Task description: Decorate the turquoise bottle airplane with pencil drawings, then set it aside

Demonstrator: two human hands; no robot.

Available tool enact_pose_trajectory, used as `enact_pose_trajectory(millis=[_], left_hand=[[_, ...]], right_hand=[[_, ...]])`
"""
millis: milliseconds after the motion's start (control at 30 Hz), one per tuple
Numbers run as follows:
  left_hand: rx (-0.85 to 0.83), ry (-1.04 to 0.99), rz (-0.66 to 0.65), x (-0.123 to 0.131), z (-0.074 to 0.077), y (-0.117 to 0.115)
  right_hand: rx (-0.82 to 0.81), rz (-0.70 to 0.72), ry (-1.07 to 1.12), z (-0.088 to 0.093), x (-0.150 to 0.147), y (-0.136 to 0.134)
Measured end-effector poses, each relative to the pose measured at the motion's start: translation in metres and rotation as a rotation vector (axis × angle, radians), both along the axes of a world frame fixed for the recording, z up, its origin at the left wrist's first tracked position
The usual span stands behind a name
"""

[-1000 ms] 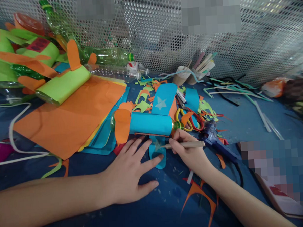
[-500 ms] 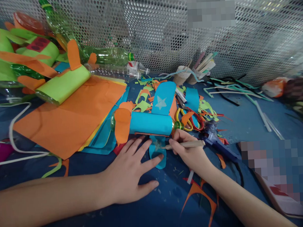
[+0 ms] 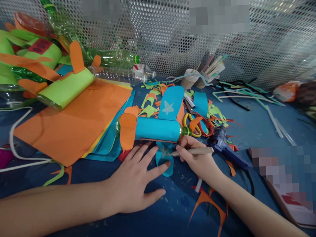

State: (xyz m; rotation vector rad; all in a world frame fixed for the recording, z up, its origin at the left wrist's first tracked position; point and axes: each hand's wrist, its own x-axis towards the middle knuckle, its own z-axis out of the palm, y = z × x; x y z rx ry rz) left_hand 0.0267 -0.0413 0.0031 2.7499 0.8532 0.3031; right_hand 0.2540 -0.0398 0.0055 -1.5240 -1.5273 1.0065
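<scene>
A toy plane made of a bottle wrapped in blue paper [image 3: 158, 129] lies in the middle, with an orange paper tail [image 3: 128, 132] at its left end. Its far blue wing [image 3: 172, 100] carries a pale star. On the near blue wing [image 3: 164, 167] a second star shape shows. My right hand [image 3: 195, 155] pinches a light-coloured marker [image 3: 199, 151], its tip at that star. With fingers spread, my left hand [image 3: 136, 178] lies flat beside the plane, a fingertip on the near wing's edge.
Scissors [image 3: 207, 126] and a blue glue gun [image 3: 225, 145] lie to the right among paper scraps. Coloured sheets [image 3: 75, 119] are stacked at left, under a green paper-wrapped bottle [image 3: 69, 89]. Cups of markers [image 3: 206, 79] stand by the perforated metal screen [image 3: 153, 34].
Very little differs. Both hands keep their places, and the marker tip stays at the star on the near wing.
</scene>
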Motion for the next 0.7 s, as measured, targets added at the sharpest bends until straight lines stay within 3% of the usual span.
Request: enact_pose_trajectory(millis=[700], left_hand=[[0.017,0.006,-0.005,0.0007,-0.0016,0.0000]], right_hand=[[0.012,-0.002,-0.030,-0.0004,-0.0006,0.0003]])
